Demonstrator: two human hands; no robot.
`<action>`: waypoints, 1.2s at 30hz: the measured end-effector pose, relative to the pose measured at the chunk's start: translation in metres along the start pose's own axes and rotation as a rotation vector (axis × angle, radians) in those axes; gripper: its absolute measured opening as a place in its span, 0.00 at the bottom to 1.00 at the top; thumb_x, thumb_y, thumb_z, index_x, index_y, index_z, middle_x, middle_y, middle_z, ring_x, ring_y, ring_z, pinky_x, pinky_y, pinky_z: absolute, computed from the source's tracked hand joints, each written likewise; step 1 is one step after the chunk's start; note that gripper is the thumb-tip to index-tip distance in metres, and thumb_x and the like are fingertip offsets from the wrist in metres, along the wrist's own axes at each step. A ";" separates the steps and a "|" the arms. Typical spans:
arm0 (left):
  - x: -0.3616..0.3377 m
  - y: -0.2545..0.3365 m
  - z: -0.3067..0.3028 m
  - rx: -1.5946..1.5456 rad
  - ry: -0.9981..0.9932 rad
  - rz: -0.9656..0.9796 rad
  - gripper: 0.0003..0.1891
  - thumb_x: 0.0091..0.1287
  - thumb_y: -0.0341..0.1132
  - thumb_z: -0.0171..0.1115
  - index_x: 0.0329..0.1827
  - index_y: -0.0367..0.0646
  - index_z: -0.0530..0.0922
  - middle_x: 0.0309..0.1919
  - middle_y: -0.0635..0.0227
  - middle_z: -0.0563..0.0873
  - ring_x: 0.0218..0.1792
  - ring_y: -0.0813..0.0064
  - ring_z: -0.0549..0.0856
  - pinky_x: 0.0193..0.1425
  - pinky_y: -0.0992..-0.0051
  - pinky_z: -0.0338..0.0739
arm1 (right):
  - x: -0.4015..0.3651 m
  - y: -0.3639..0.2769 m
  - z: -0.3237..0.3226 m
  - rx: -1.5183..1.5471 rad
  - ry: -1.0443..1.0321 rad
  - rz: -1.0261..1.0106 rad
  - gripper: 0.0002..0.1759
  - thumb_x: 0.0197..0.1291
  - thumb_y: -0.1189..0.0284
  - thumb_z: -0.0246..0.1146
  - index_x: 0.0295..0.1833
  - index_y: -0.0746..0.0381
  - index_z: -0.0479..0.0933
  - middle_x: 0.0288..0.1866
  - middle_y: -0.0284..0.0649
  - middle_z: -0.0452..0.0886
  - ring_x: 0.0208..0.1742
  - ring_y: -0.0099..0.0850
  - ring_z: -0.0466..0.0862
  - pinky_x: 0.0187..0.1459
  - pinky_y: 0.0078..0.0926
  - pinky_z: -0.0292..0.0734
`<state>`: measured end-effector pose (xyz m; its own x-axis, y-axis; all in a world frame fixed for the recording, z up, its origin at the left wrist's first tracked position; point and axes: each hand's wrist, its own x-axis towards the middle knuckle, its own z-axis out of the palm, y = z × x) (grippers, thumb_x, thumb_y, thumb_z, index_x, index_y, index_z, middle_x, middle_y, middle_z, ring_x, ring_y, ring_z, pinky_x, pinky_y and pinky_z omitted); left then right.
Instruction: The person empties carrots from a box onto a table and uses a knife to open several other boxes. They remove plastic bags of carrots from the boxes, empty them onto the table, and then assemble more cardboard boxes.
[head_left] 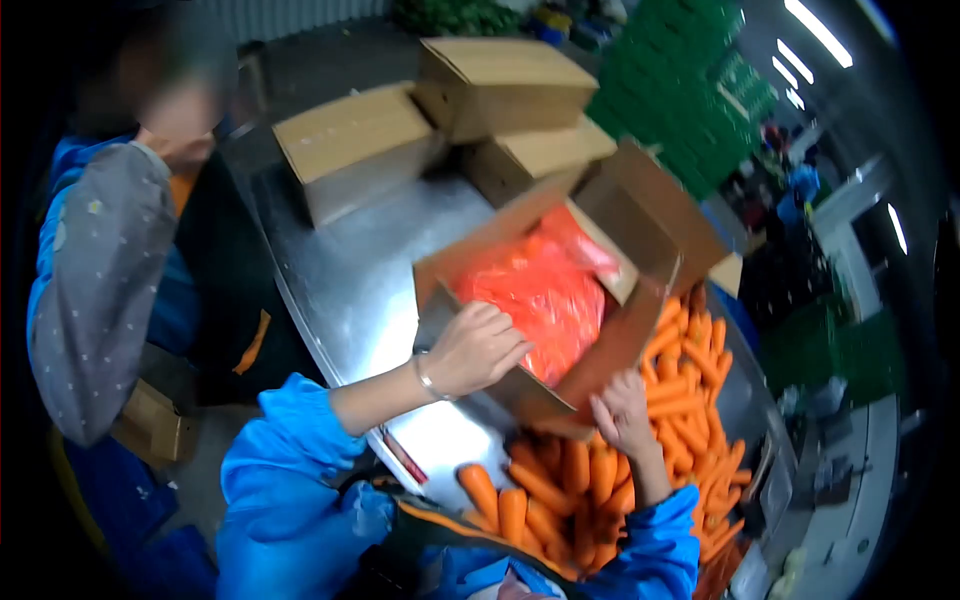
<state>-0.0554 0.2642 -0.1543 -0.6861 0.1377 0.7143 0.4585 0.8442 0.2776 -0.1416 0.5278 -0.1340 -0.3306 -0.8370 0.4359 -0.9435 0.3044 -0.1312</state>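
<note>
An open cardboard box point(648, 335) stands tilted in view on the metal table, its flaps spread outward. Inside it lies a shiny red plastic bag point(545, 300), bulging, its contents hidden. My left hand point(475, 350), with a bracelet at the wrist, is closed at the box's near left edge, beside the bag; its fingertips are partly hidden. At the near right corner, my right hand point(624, 408) curls its fingers round the box's edge, thumb toward the flap. Loose carrots point(690, 430) are heaped next to the right hand and below the box.
Three closed cardboard boxes point(350, 150) sit at the table's point(350, 270) far end. A co-worker in a grey sleeve point(105, 270) stands at the left side. Green crates point(655, 95) are stacked behind. A cardboard box point(155, 425) lies low at left.
</note>
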 end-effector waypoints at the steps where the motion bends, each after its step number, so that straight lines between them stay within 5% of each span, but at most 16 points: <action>1: -0.012 0.015 -0.010 0.058 -0.064 0.055 0.08 0.55 0.38 0.62 0.25 0.44 0.77 0.21 0.71 0.73 0.31 0.69 0.73 0.37 0.70 0.66 | -0.007 -0.007 -0.002 -0.011 -0.034 0.023 0.08 0.50 0.74 0.60 0.22 0.63 0.71 0.24 0.43 0.67 0.34 0.41 0.70 0.39 0.35 0.64; 3: -0.034 0.035 -0.036 0.127 -0.122 0.169 0.06 0.53 0.36 0.62 0.22 0.46 0.76 0.21 0.71 0.73 0.27 0.70 0.72 0.31 0.71 0.63 | -0.006 -0.019 -0.001 0.073 0.006 0.099 0.05 0.50 0.76 0.58 0.24 0.64 0.71 0.25 0.44 0.69 0.35 0.44 0.70 0.41 0.37 0.65; 7: -0.138 0.039 -0.052 0.035 -0.218 -0.296 0.05 0.55 0.30 0.63 0.33 0.41 0.80 0.30 0.65 0.80 0.32 0.66 0.76 0.39 0.69 0.69 | -0.058 -0.019 0.024 0.136 0.317 0.258 0.05 0.49 0.78 0.59 0.26 0.65 0.70 0.27 0.43 0.71 0.34 0.43 0.72 0.40 0.35 0.65; 12: -0.146 0.045 -0.064 -0.035 0.139 -0.510 0.16 0.59 0.27 0.59 0.52 0.38 0.74 0.36 0.62 0.80 0.40 0.68 0.78 0.48 0.72 0.70 | -0.077 -0.025 0.039 0.215 0.359 0.547 0.11 0.44 0.77 0.67 0.26 0.62 0.68 0.31 0.39 0.73 0.38 0.38 0.72 0.45 0.33 0.64; 14: -0.150 0.027 -0.064 -0.175 0.446 -0.787 0.18 0.61 0.28 0.57 0.55 0.37 0.71 0.40 0.61 0.79 0.42 0.70 0.78 0.49 0.73 0.71 | -0.051 -0.029 0.022 0.006 0.391 0.597 0.30 0.45 0.74 0.69 0.55 0.65 0.66 0.56 0.49 0.67 0.59 0.45 0.64 0.61 0.40 0.55; 16: -0.156 -0.015 -0.060 -0.283 0.519 -0.969 0.20 0.64 0.30 0.56 0.58 0.36 0.67 0.45 0.61 0.77 0.46 0.72 0.76 0.50 0.75 0.71 | -0.041 -0.025 0.025 0.024 0.507 0.761 0.36 0.50 0.72 0.66 0.64 0.67 0.59 0.59 0.47 0.66 0.63 0.43 0.62 0.63 0.36 0.57; 17: -0.169 -0.044 -0.048 -0.271 0.457 -1.019 0.21 0.65 0.33 0.56 0.59 0.36 0.66 0.48 0.60 0.76 0.48 0.74 0.75 0.51 0.76 0.71 | -0.055 -0.004 0.045 0.292 0.590 0.864 0.38 0.52 0.70 0.65 0.66 0.68 0.56 0.59 0.48 0.66 0.63 0.44 0.63 0.63 0.37 0.60; 20: -0.130 -0.085 -0.045 -0.573 0.297 -1.126 0.31 0.62 0.42 0.62 0.64 0.35 0.63 0.58 0.54 0.72 0.57 0.69 0.73 0.60 0.72 0.68 | -0.060 -0.014 0.031 1.476 0.288 1.291 0.33 0.55 0.68 0.62 0.64 0.68 0.59 0.57 0.48 0.69 0.58 0.43 0.71 0.57 0.37 0.70; 23: -0.069 -0.118 -0.051 -0.774 -0.110 -1.073 0.35 0.59 0.46 0.65 0.64 0.35 0.63 0.59 0.53 0.72 0.61 0.66 0.71 0.63 0.71 0.66 | -0.070 -0.016 0.039 1.483 0.169 1.310 0.28 0.54 0.70 0.60 0.60 0.69 0.63 0.49 0.47 0.75 0.46 0.42 0.79 0.39 0.39 0.81; 26: -0.060 -0.145 -0.025 -0.606 -0.523 -0.929 0.36 0.53 0.50 0.68 0.62 0.39 0.68 0.57 0.56 0.75 0.59 0.65 0.73 0.63 0.71 0.66 | -0.070 -0.018 0.047 1.483 0.272 1.292 0.26 0.54 0.70 0.60 0.58 0.68 0.65 0.46 0.46 0.76 0.45 0.41 0.79 0.37 0.40 0.81; 28: -0.084 -0.152 0.013 -0.629 -0.316 -0.781 0.25 0.58 0.43 0.65 0.57 0.42 0.74 0.56 0.60 0.77 0.57 0.69 0.75 0.62 0.71 0.67 | -0.065 -0.031 0.040 1.493 0.245 1.296 0.23 0.54 0.68 0.60 0.54 0.66 0.67 0.45 0.44 0.76 0.44 0.41 0.79 0.34 0.39 0.80; 30: -0.074 -0.143 0.008 -0.882 -0.299 -0.669 0.24 0.59 0.43 0.64 0.57 0.45 0.74 0.56 0.65 0.78 0.57 0.71 0.75 0.62 0.71 0.67 | -0.051 -0.060 0.031 1.382 0.375 1.419 0.21 0.53 0.66 0.60 0.51 0.65 0.69 0.43 0.42 0.75 0.41 0.38 0.78 0.31 0.37 0.79; 32: -0.075 -0.146 0.007 -0.738 -0.323 -0.675 0.23 0.59 0.42 0.63 0.57 0.46 0.75 0.56 0.66 0.78 0.56 0.73 0.76 0.61 0.72 0.68 | -0.069 -0.069 0.051 1.351 0.561 1.485 0.21 0.56 0.59 0.60 0.48 0.65 0.71 0.41 0.41 0.76 0.37 0.34 0.78 0.29 0.35 0.77; 33: -0.062 -0.139 -0.008 -0.754 -0.473 -0.795 0.23 0.61 0.45 0.61 0.58 0.48 0.74 0.55 0.63 0.78 0.54 0.72 0.77 0.60 0.73 0.68 | -0.076 -0.071 0.057 1.301 0.578 1.508 0.22 0.56 0.59 0.59 0.48 0.65 0.71 0.41 0.40 0.77 0.37 0.34 0.78 0.30 0.34 0.77; 35: -0.090 -0.182 0.039 -0.490 -0.598 -0.599 0.28 0.63 0.56 0.52 0.61 0.49 0.71 0.53 0.56 0.79 0.53 0.62 0.78 0.58 0.69 0.70 | -0.078 -0.069 0.072 1.209 0.515 1.527 0.22 0.58 0.58 0.57 0.49 0.65 0.71 0.41 0.40 0.77 0.37 0.33 0.78 0.30 0.33 0.77; 36: -0.075 -0.169 0.019 -0.400 -0.759 -0.749 0.31 0.60 0.59 0.51 0.59 0.47 0.72 0.51 0.52 0.79 0.53 0.57 0.77 0.58 0.67 0.70 | -0.074 -0.068 0.080 1.177 0.483 1.527 0.23 0.58 0.57 0.57 0.49 0.65 0.71 0.41 0.40 0.77 0.37 0.33 0.78 0.30 0.32 0.77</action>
<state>-0.0919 0.1208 -0.2666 -0.9656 0.0615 -0.2526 -0.1563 0.6392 0.7530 -0.0549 0.5326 -0.2287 -0.8920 0.0120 -0.4519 0.4510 -0.0445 -0.8914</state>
